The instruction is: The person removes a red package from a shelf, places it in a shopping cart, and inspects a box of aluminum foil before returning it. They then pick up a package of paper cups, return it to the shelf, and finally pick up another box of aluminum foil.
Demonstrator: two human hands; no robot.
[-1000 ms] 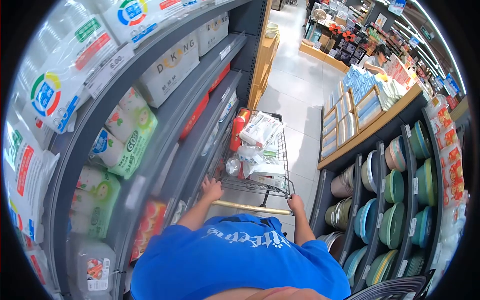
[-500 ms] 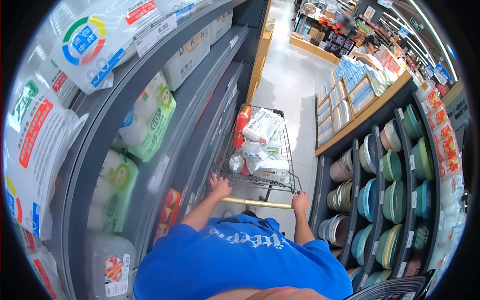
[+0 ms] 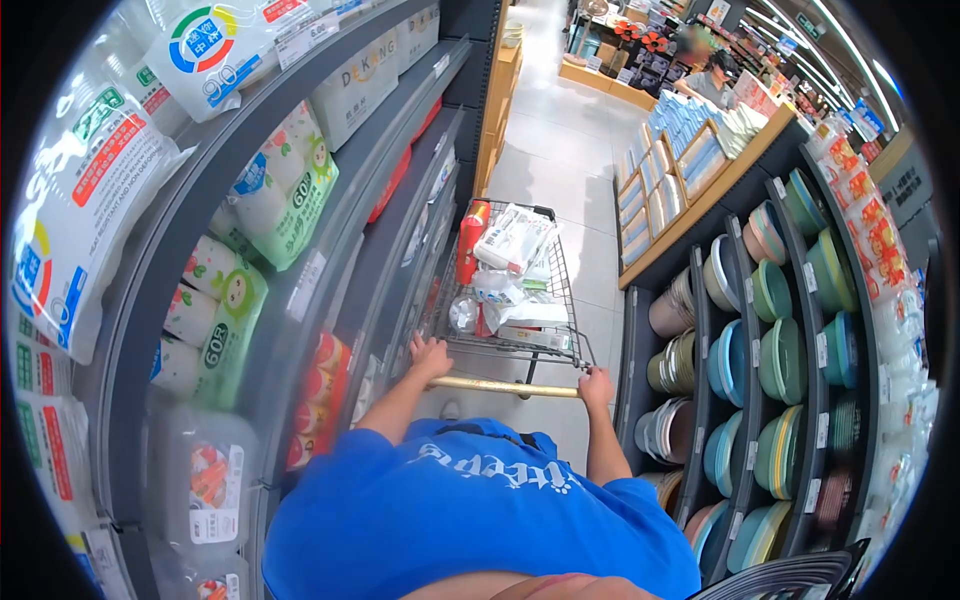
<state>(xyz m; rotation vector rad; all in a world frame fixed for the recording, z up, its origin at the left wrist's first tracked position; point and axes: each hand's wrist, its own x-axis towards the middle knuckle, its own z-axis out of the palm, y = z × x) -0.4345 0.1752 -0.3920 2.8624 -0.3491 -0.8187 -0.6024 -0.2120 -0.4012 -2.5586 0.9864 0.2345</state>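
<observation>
A wire shopping cart (image 3: 572,300) stands in front of me, with a gold-coloured handle bar (image 3: 505,386) across its near side. My left hand (image 3: 431,357) is at the bar's left end, fingers partly spread near the cart's corner and beside the shelf. Around the right end of the bar my right hand (image 3: 596,386) is closed. Inside the cart lie a red cylindrical package (image 3: 471,243), a white package with print (image 3: 511,238) and several clear plastic-wrapped items (image 3: 496,288).
Shelves with bagged cups (image 3: 95,210) and green-white packs (image 3: 290,190) run close on the left. Stacked bowls and basins (image 3: 780,360) line the right shelves, below folded cloths (image 3: 655,190). Another person (image 3: 712,82) is farther off at the upper right. Tiled floor (image 3: 545,150) lies ahead.
The left shelf goods have shifted in view, and more clear containers show at the lower left. The cart and both hands sit slightly higher and further left in view.
</observation>
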